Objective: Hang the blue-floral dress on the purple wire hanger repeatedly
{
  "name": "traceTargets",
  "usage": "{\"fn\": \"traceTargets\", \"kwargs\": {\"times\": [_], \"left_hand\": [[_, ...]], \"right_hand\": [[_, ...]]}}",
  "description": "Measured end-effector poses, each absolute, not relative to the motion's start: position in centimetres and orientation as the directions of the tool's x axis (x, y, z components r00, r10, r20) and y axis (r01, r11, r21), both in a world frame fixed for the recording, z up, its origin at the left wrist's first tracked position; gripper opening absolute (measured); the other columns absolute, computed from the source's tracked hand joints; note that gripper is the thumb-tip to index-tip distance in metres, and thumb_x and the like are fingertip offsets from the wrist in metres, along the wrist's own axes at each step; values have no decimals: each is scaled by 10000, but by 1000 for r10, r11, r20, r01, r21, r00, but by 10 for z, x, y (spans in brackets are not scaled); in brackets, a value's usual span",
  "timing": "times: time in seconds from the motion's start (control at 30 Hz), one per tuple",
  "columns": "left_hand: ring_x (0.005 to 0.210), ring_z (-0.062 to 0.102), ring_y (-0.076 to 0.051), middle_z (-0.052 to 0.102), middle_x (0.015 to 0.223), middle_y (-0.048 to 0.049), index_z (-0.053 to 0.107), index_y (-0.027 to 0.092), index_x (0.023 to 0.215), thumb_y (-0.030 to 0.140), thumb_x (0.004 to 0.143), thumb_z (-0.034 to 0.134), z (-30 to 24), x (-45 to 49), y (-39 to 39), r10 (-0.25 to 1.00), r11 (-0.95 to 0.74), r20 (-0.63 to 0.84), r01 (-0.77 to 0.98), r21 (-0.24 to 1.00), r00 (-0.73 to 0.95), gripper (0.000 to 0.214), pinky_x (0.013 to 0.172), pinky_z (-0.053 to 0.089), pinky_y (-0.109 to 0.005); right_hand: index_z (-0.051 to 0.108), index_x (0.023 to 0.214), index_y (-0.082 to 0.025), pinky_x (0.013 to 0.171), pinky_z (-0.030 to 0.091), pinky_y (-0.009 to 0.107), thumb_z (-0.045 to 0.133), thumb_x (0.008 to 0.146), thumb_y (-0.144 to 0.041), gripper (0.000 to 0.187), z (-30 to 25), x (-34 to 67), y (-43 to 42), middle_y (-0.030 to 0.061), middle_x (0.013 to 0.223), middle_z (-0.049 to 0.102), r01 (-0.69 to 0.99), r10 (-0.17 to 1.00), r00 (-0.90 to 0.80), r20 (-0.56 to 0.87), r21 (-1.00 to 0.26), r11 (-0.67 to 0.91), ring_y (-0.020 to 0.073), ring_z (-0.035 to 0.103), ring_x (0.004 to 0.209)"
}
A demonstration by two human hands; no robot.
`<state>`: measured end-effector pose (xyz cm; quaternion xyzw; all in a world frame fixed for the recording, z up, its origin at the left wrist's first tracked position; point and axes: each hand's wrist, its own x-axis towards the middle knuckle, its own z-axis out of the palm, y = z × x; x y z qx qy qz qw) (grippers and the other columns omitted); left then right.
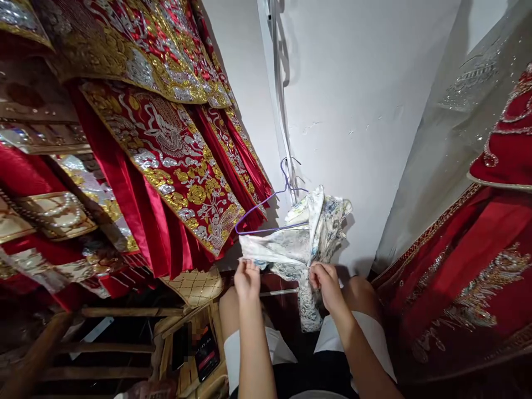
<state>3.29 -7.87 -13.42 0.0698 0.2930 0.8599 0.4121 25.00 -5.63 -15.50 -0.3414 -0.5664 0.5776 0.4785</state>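
Note:
A white garment with a blue and green pattern hangs partly on a purple wire hanger, in front of the wall. The hanger's left side shows bare, while its right side runs into the cloth. My left hand pinches the garment's lower left edge. Further right, my right hand is closed on the cloth near its gathered middle. Below that hand a narrow patterned part dangles between my knees. The fingertips of both hands are partly hidden by the fabric.
Red embroidered gowns hang at the left. Another red gown stands at the right beside sheer glittering fabric. A white metal rack post rises along the wall. Phones lie on a bamboo seat at lower left.

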Motion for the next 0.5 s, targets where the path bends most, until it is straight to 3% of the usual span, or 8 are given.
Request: {"fn": "traceTargets", "kwargs": {"times": [0.1, 0.17, 0.23, 0.3, 0.4, 0.5], "left_hand": [[654, 622, -92, 618, 694, -2, 581, 162, 726, 135, 931, 564, -151, 51, -78, 740, -462, -163, -668, 583, -653, 208, 746, 513, -200], [708, 639, -88, 642, 749, -4, 614, 157, 754, 139, 903, 613, -149, 61, -78, 743, -462, -157, -668, 583, -651, 151, 793, 507, -195], [749, 640, -97, 650, 796, -4, 642, 156, 785, 191, 858, 698, -141, 72, -81, 772, -465, -94, -659, 591, -628, 98, 809, 501, -202], [759, 619, -114, 633, 811, -3, 649, 161, 808, 295, 813, 774, -132, 87, -90, 833, -450, 41, -633, 630, -551, 183, 797, 495, -219], [739, 551, -129, 573, 794, 0, 620, 175, 819, 467, 841, 746, -122, 110, -107, 911, -395, 258, -507, 766, -320, 318, 752, 461, -235], [815, 525, -158, 556, 834, -22, 603, 176, 824, 476, 939, 623, -115, 130, -124, 933, -356, 361, -178, 918, -2, 321, 802, 426, -265]], "right_hand": [[419, 467, -230, 455, 267, 230, 475, 728, -376, 304, -156, 262, -50, -48, 424, 358, -36, 878, -477, 42, -999, 28, 87, 330, 419], [483, 431, -210, 429, 250, 222, 559, 689, -328, 293, -155, 270, -49, -46, 383, 389, 99, 776, -626, -75, -995, -17, 78, 338, 385], [578, 455, -186, 407, 261, 223, 625, 689, -311, 269, -155, 275, -50, -25, 369, 463, 229, 643, -741, -194, -973, -29, 91, 381, 359], [658, 572, -173, 426, 320, 236, 655, 754, -393, 286, -158, 274, -52, 13, 444, 576, 267, 590, -775, -227, -963, -20, 123, 468, 401], [699, 795, -196, 578, 472, 308, 580, 834, -629, 451, -168, 265, -51, 62, 686, 702, 109, 785, -612, -95, -993, -35, 197, 614, 611], [721, 943, -238, 819, 546, 413, 520, 804, -767, 583, -177, 259, -48, 85, 868, 734, -122, 949, -313, -39, -989, -81, 290, 686, 899]]}}
